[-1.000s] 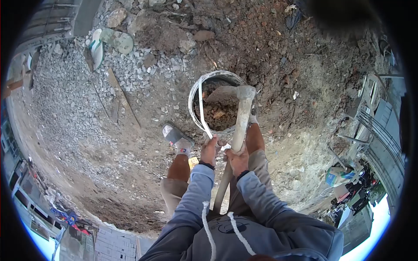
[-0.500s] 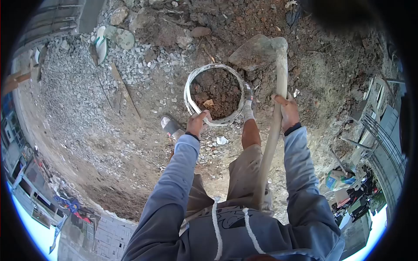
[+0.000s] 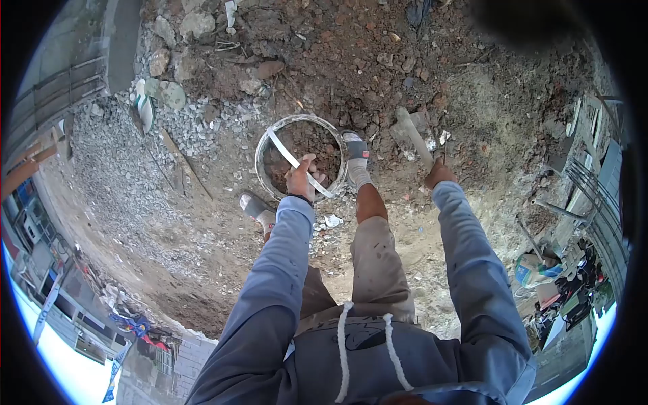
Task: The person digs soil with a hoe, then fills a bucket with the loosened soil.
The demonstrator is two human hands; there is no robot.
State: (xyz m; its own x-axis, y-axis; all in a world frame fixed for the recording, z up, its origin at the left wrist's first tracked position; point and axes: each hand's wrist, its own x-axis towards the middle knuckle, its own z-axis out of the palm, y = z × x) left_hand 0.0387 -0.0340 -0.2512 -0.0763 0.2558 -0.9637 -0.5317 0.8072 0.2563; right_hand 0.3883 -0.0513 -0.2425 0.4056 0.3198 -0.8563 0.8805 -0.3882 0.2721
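Head view is showing you gripping the loaded bucket's [image 3: 262, 152] handle [image 3: 283, 150] with your left hand [image 3: 300, 179] and the hoe [image 3: 412, 135] with your right hand [image 3: 439, 174], possibly risking a lopsided lift spilling soil [image 3: 297, 138].

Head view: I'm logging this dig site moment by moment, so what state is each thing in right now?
bucket: upright, full of soil.
bucket handle: raised across the opening, gripped.
left hand: closed on the bucket handle.
hoe: blade end down on the ground, shaft held.
right hand: closed on the hoe.
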